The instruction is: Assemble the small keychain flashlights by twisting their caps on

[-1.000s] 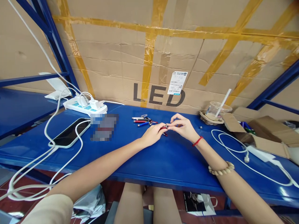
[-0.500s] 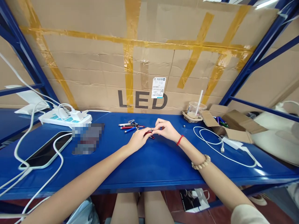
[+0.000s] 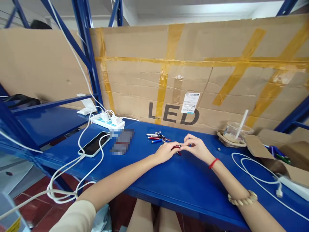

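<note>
My left hand (image 3: 164, 152) is closed around a slim red metal tube (image 3: 177, 147) with a silvery end; most of it is covered by the fingers. My right hand (image 3: 197, 148) pinches at that silvery end, thumb and fingertips meeting the left hand's fingertips. Whether a separate small part is between the right fingertips, I cannot tell. A red piece (image 3: 178, 153) shows just below the left fingers. Behind the left hand lies a small group of similar tubes, among them a silver one (image 3: 152, 135) and a blue one (image 3: 157, 140), with a metal clip.
On the blue table (image 3: 154, 180), a phone (image 3: 95, 145) and a power strip (image 3: 107, 121) with white cables are at left. At right are a tiny metal piece (image 3: 219, 149), a cup with a straw (image 3: 238, 131), a white cable (image 3: 243, 166) and an open carton (image 3: 296, 170). Cardboard (image 3: 135, 87) stands behind.
The view has swung left and up, so everything appears further right and lower. Both hands keep nearly the same hold on the red tube.
</note>
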Demonstrator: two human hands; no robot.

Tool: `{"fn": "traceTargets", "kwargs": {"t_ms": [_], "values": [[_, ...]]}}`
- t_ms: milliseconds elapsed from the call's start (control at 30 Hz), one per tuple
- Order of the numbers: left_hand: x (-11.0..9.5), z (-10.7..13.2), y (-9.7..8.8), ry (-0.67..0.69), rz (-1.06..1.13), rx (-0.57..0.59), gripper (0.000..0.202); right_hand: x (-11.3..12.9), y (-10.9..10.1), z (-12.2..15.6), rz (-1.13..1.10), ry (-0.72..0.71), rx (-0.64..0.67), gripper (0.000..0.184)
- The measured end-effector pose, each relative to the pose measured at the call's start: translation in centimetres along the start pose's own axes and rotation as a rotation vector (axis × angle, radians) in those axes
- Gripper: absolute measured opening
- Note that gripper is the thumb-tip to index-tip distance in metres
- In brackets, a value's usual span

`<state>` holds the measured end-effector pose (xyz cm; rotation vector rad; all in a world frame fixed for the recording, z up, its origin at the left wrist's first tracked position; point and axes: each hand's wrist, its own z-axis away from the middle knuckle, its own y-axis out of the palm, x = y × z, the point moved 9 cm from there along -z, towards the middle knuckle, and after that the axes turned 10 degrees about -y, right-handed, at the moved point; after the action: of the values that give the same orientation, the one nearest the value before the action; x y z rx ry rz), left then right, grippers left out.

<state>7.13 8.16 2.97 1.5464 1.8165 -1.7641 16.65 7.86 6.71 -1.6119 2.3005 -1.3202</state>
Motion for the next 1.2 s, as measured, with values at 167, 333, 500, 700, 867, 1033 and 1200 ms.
{"fn": "traceTargets", "kwargs": {"t_ms": [167, 333, 500, 700, 867, 1033, 1200], "values": [[0.11, 0.08, -0.44, -0.021, -0.037, -0.033, 0.022, -0.16, 0.33, -0.05, -0.079, 0.040, -0.017, 0.032], [0.06, 0.18, -0.68, -0.022, -0.047, -0.043, 0.023, -0.04, 0.67, -0.24, -0.148, 0.104, -0.030, 0.034], [0.33, 0.12, -0.85, -0.042, -0.064, -0.066, 0.024, -0.25, 0.82, -0.19, -0.168, 0.137, -0.039, 0.035], [0.50, -0.13, -0.74, -0.033, -0.057, -0.088, 0.023, -0.57, 0.84, -0.02, -0.168, 0.137, -0.052, 0.033], [0.30, -0.32, -0.50, -0.003, -0.003, -0.074, 0.023, -0.60, 0.84, 0.00, -0.126, 0.119, -0.057, 0.032], [-0.09, -0.34, -0.66, 0.051, 0.021, -0.095, 0.020, -0.44, 0.48, 0.06, -0.055, 0.089, -0.090, 0.030], [0.05, -0.33, -0.69, 0.049, 0.044, -0.095, 0.020, -0.33, 0.14, -0.06, -0.037, 0.088, -0.111, 0.032]]}}
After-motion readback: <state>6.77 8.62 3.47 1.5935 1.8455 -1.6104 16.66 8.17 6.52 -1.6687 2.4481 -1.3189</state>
